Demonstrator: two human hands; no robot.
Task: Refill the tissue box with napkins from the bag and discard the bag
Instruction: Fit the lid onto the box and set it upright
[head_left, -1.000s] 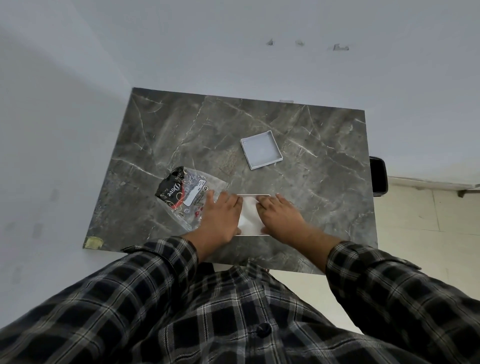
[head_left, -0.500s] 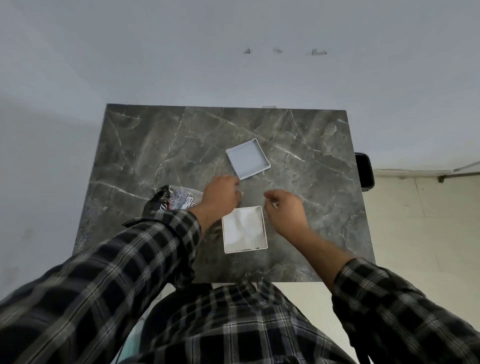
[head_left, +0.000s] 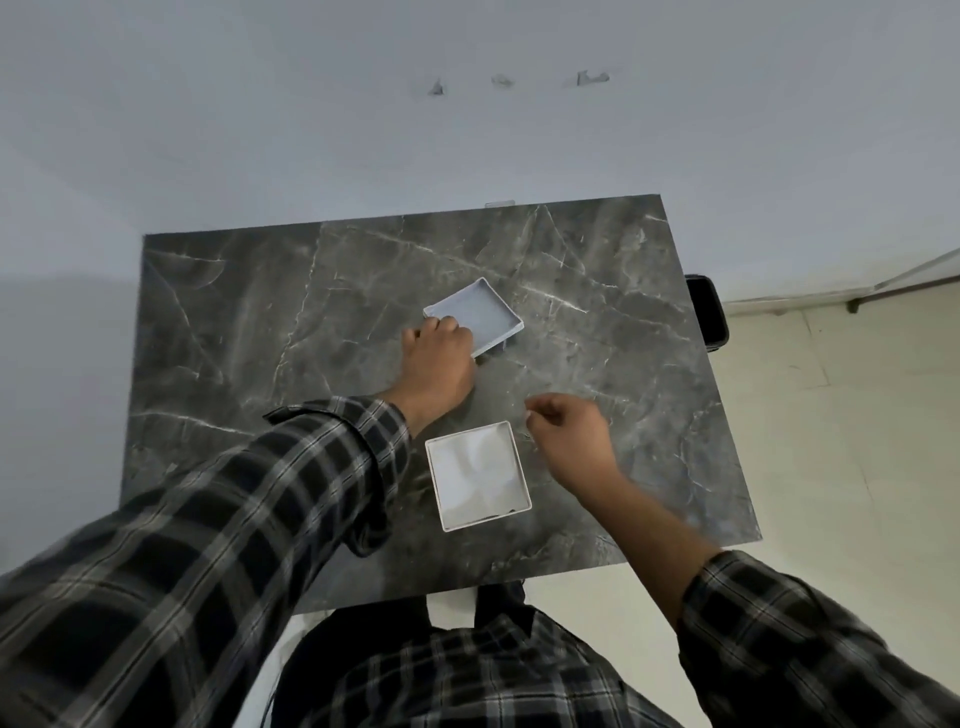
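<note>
Tissue box (head_left: 478, 475) sits open on the dark marble table (head_left: 260, 322), near the front edge, roughly centred; it is square, white-rimmed, and white napkins (head_left: 470, 467) fill the inside up to about rim level. Lid (head_left: 480, 317), a shallow grey square tray lying inside-up, is further back on the table, apart from the box and rotated relative to it.

Left hand (head_left: 439, 358) reaches forward with fingers curled over the lid's near-left corner, touching it; the near edge looks slightly raised with a shadow under it, but whether the grip is fully closed is hard to tell since the fingers hide the contact. Left plaid sleeve (head_left: 291, 493) crosses the left part of the table and covers whatever lies there.

Right hand (head_left: 569, 431) hovers just right of the box, above the tabletop, fingers loosely curled with thumb and forefinger close together, nothing seen in it, not touching the box.

Black object (head_left: 705, 312) stands on the floor beyond the table's right edge. Pale wall behind, tiled floor at right.
</note>
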